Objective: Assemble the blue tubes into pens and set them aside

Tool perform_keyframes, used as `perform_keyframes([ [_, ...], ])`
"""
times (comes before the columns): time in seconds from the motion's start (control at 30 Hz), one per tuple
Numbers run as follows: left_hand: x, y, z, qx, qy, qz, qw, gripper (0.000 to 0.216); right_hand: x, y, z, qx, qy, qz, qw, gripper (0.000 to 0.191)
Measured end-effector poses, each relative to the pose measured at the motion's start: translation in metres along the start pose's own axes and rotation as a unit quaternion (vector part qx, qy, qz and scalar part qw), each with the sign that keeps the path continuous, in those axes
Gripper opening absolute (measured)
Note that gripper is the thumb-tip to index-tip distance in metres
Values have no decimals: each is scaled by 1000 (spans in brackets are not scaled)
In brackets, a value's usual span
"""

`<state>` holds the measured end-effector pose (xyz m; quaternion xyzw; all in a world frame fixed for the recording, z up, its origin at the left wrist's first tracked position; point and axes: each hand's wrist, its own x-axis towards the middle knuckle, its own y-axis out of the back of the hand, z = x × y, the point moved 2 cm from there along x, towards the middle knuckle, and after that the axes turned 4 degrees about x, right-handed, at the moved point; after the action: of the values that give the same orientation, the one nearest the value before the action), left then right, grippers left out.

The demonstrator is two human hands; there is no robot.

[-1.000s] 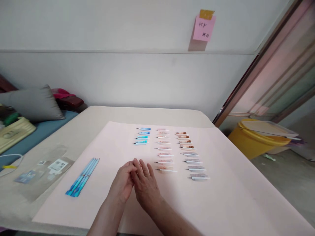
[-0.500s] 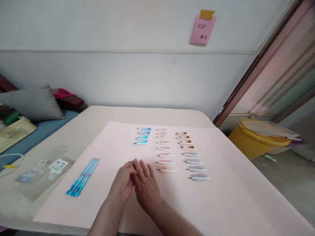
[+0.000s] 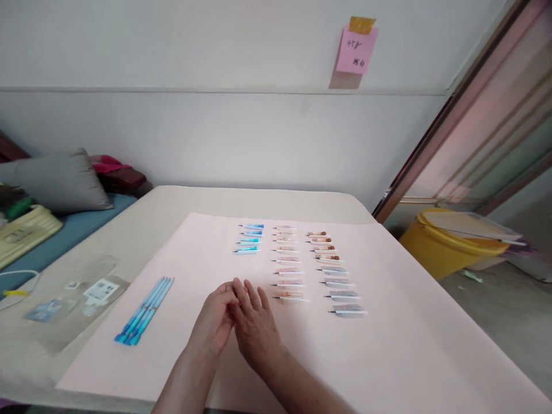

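My left hand (image 3: pixel 217 313) and my right hand (image 3: pixel 257 330) rest together above the pink sheet, fingertips touching. The right hand's fingers are stretched out and slightly apart. Loosely bent, the left fingers lean against the right hand and are partly hidden by it. Nothing shows between them. Left of my hands lies a group of slim blue pens (image 3: pixel 144 310), side by side at a slant. Beyond my hands, short blue pen pieces with dark tips (image 3: pixel 249 241) form a column. Another column holds pale, patterned pen pieces (image 3: pixel 288 271). Brown-ended pieces (image 3: pixel 324 249) and grey ones (image 3: pixel 342 296) make the right column.
The pink sheet (image 3: pixel 388 345) covers much of the pale table (image 3: pixel 259 198). A clear plastic bag (image 3: pixel 81 305) with labels lies at the left. Beyond the right edge stands a yellow bin (image 3: pixel 435 247). A grey cushion (image 3: pixel 56 178) sits at far left; a pink note (image 3: pixel 356 52) hangs on the wall.
The pink note on the wall has lifted at its lower edge, its shadow now showing below. My hands and the pens stay as they were.
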<state>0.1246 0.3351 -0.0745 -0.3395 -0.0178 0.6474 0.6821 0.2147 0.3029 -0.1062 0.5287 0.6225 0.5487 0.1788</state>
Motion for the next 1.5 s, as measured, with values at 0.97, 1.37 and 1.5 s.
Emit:
perform_keyframes([
  [0.97,-24,-39,1,390,-253,30,885,12,14,54,44,917,-231,40,323,60],
  [1.37,-36,-46,2,493,-338,9,802,12,14,54,37,885,-267,8,382,60],
  [1.5,-33,-41,2,500,-347,12,794,12,14,54,35,879,-263,-11,399,59],
])
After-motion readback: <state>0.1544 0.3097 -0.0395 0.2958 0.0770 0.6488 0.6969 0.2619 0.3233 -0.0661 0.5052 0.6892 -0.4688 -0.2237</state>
